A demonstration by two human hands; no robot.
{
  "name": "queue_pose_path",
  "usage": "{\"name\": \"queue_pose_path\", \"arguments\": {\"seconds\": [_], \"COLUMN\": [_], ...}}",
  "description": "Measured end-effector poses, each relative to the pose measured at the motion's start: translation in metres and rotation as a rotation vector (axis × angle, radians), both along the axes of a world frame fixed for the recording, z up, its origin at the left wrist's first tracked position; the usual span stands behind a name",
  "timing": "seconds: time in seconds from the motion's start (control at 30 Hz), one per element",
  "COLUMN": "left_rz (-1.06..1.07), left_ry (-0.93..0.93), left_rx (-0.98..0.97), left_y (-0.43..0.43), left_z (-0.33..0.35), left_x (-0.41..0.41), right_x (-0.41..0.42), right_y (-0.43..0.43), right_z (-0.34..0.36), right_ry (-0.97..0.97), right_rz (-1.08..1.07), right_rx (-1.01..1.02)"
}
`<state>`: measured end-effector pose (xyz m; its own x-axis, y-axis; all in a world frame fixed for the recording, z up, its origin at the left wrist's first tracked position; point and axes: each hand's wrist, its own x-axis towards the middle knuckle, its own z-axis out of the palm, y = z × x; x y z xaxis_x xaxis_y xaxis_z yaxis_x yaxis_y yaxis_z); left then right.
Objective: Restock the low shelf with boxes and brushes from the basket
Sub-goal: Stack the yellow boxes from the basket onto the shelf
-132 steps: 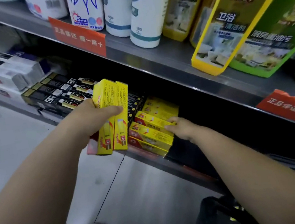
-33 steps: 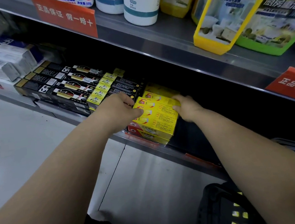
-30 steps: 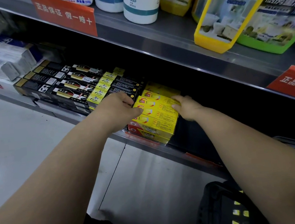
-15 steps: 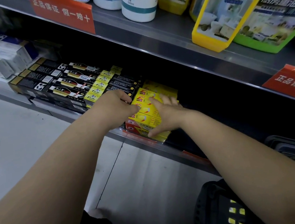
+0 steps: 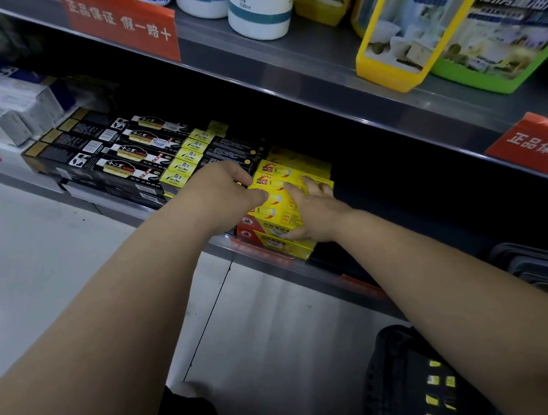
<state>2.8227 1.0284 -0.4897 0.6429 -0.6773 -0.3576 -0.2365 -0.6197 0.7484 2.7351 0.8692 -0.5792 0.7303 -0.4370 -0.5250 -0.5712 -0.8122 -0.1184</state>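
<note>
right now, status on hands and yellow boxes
Left hand at left side of yellow boxes, thumb on top. Right hand flat on them. Stack on low shelf beside black boxes. Nothing blocking.
</note>
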Motion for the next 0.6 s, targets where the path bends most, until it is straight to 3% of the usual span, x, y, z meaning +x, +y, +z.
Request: {"name": "queue_pose_path", "arguments": {"seconds": [0.2, 0.43, 0.6], "left_rz": [-0.179, -0.578, -0.865], "left_ry": [-0.029, -0.131, -0.22], "left_rx": [-0.054, -0.223, -0.348], "left_y": [-0.013, -0.036, -0.042], "left_z": [0.014, 0.037, 0.052], "left_x": [-0.036, -0.125, -0.201], "right_x": [-0.02, -0.163, -0.276], "right_y": [-0.002, 0.003, 0.016], "right_z": [0.058, 0.142, 0.155], "right_ry": [0.01, -0.451, -0.674], "right_rz": [0.062, -0.152, -0.444], "right_rx": [0.035, 0.279, 0.453]}}
